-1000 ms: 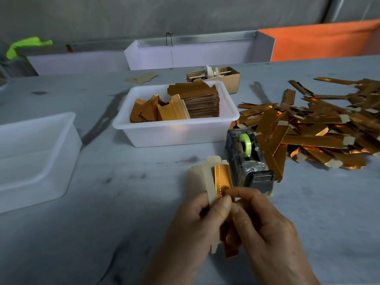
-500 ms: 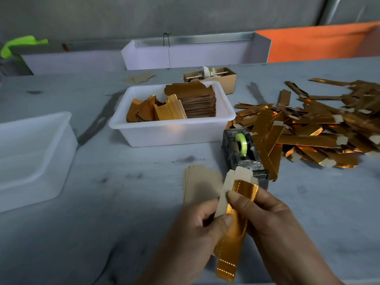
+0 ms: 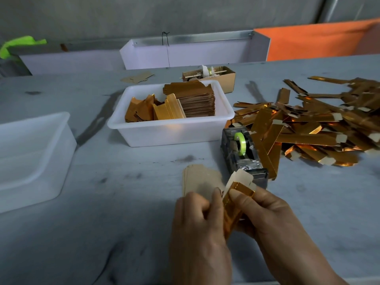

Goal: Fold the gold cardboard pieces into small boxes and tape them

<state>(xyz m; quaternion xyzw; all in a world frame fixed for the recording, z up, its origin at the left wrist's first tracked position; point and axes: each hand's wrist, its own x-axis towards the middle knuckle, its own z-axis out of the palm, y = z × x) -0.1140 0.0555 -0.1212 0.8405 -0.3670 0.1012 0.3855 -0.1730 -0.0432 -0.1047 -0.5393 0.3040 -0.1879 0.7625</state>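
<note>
We see both hands at the near middle of the grey table (image 3: pixel 102 223), working one gold piece (image 3: pixel 232 204) between them. The left hand (image 3: pixel 200 219) has its fingers curled and its thumb laid against the piece's left edge, pinching it; the right hand (image 3: pixel 265 214) wraps the piece from the right, its thumb pressing on the gold face near the top. The piece stands roughly upright, its pale flap (image 3: pixel 240 177) sticking up just in front of the tape dispenser (image 3: pixel 242 155), which carries a green roll (image 3: pixel 240 142). Just left of the flap, a small stack of flat blanks (image 3: pixel 200 182) lies plain side up on the table, partly under the left hand. Farther off in the middle sits a white tub (image 3: pixel 170 132) holding more gold blanks (image 3: pixel 174 105), some stacked, some loose. To the right spreads a heap of folded gold boxes (image 3: pixel 312 124), touching the dispenser's right side. A second white tub (image 3: pixel 30 157) sits at the left, and a small brown carton (image 3: pixel 224 79) lies beyond the middle tub.
</note>
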